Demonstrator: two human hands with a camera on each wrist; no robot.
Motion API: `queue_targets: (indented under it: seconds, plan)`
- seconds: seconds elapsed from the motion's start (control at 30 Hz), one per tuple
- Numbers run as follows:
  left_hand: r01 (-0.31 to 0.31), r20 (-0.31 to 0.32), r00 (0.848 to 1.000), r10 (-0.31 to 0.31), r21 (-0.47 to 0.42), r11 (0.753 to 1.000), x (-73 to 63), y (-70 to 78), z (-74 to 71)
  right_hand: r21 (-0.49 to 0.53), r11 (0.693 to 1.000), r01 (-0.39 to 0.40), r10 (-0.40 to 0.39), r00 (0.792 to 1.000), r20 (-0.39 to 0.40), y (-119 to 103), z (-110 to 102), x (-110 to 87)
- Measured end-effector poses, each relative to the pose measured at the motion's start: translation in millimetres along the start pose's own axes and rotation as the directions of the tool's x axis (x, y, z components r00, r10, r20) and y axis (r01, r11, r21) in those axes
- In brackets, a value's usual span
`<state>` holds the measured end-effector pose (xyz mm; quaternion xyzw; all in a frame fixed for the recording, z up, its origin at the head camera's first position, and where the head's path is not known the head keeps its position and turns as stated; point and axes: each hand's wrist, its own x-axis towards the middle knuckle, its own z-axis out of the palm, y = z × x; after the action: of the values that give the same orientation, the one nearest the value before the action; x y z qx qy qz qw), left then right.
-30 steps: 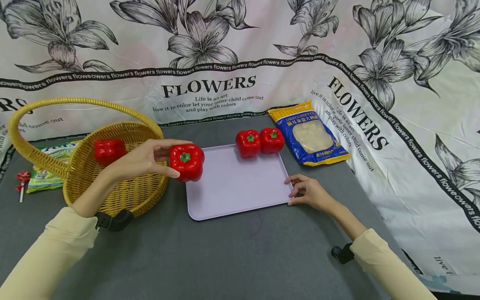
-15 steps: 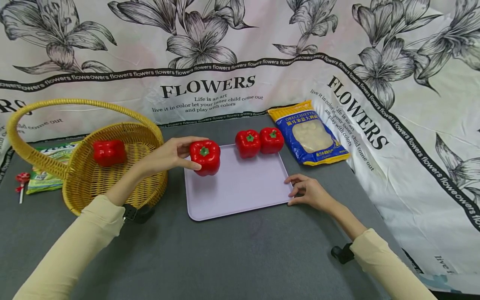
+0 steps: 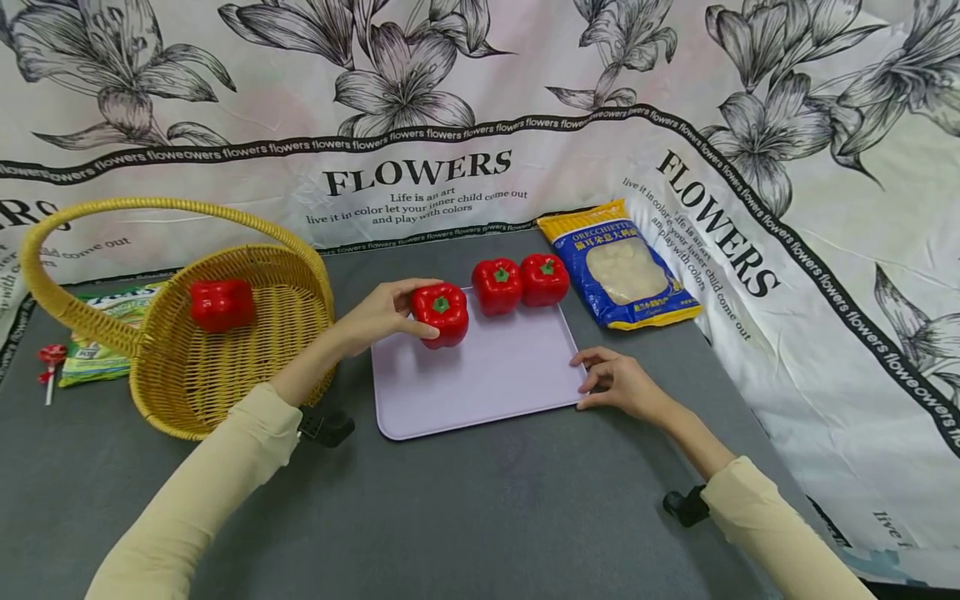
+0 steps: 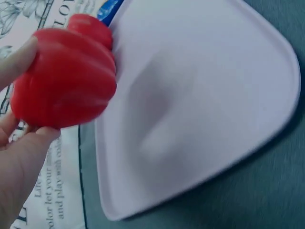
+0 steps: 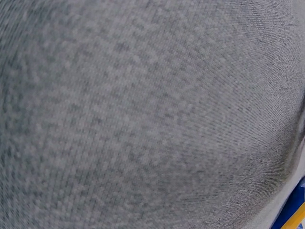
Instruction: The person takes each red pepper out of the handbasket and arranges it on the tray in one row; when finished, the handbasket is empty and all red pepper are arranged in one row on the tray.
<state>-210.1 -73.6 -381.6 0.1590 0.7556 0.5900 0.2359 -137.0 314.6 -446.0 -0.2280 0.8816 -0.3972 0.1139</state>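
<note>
In the centre of the frame, gripped by its sides between the thumb and fingers of a left hand (image 3: pixel 381 317), a glossy red bell pepper (image 3: pixel 442 315) with a green stem on top; likely held that way for a sure grip on so smooth and round a shape. Raised above a shallow, rectangular, lilac tray (image 3: pixel 480 371), judging by the blurred shadow beneath it in the left wrist view. Right of centre, a right hand (image 3: pixel 619 383), fingers and thumb bent, holding the tray by its near right corner, probably to stop any sliding.

On the tray's far right corner, two upright red bell peppers (image 3: pixel 497 287), side by side, stems up, perhaps tucked back to keep together. At the left of the frame, a round yellow wicker basket (image 3: pixel 225 379) with a tall arched handle; inside, towards the upper left, one red pepper lying on its side (image 3: pixel 222 305). Partly hidden behind the basket, a green-and-white plastic packet (image 3: pixel 97 360). At upper right, just beside the tray, a blue-and-yellow plastic bag of pale pasta (image 3: pixel 626 267)
</note>
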Motion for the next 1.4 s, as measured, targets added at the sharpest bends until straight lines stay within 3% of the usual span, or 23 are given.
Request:
queue_targets:
  seconds: [0.2,0.47,0.67,1.0,1.27,1.4]
  plan:
    - [-0.001,-0.067,0.998,0.0,-0.023,1.0,10.4,-4.9,7.9,0.018,1.0,0.026,-0.026,1.0,0.005,0.3,-2.7,-0.9]
    - [-0.043,-0.006,0.999,0.042,-0.052,0.998,20.6,-13.2,0.5,0.029,1.0,0.011,-0.011,1.0,0.003,-0.4,-2.2,1.7]
    - [-0.048,-0.032,0.998,0.046,-0.064,0.997,27.2,-16.4,-4.3,0.011,1.0,-0.02,0.02,1.0,0.003,-7.6,-2.2,2.6]
    - [-0.063,-0.045,0.997,0.057,-0.144,0.988,32.9,-15.9,-7.4,0.016,1.0,-0.011,0.011,1.0,0.01,-39.4,-9.2,-0.5]
    - [0.02,-0.041,0.999,-0.028,-0.184,0.983,42.5,-16.0,-6.7,0.019,1.0,-0.022,0.022,1.0,0.008,-38.6,-8.5,-1.8]
    - [0.022,-0.032,0.999,-0.029,-0.191,0.981,45.5,-16.4,-5.8,0.021,1.0,-0.022,0.022,1.0,0.005,-35.6,-7.3,-2.2]
